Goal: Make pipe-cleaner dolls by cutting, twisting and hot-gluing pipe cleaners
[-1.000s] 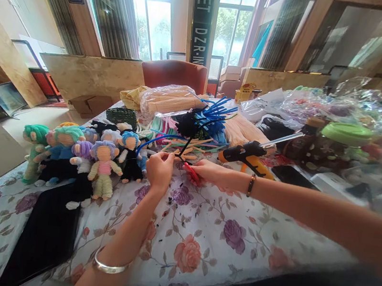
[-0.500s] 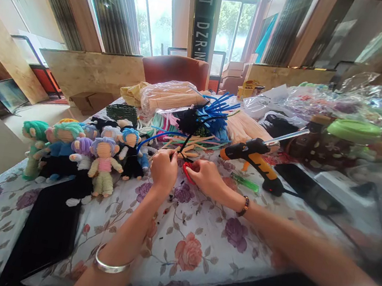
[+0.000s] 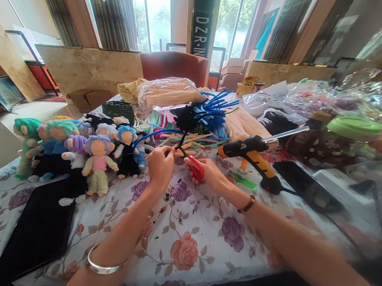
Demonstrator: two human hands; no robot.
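Near the middle of the flowered table, my left hand [image 3: 161, 168] is closed in a pinch on a black fuzzy stem [image 3: 183, 139], which stands up above the fingers. My right hand [image 3: 209, 177], just to the right, is wrapped round red-handled scissors [image 3: 195, 168]. Their tip points left at the black stem beside my left fingers; whether the blades touch it is too small to tell. Behind the hands lie piles of blue stems [image 3: 216, 108], a black bundle [image 3: 186, 117] and pale sticks. Small dark scraps dot the cloth below.
Yarn-haired dolls [image 3: 97, 164] stand at left, behind a black tablet-like panel [image 3: 40, 230]. A glue gun [image 3: 252, 155], green stick [image 3: 242, 180], dark phone [image 3: 306, 183], green-lidded jar [image 3: 351, 139] and plastic bags [image 3: 350, 98] occupy the right.
The view has shifted slightly. My right hand has turned so that more of the red scissor handles shows. My left hand keeps its pinch on the black stem.
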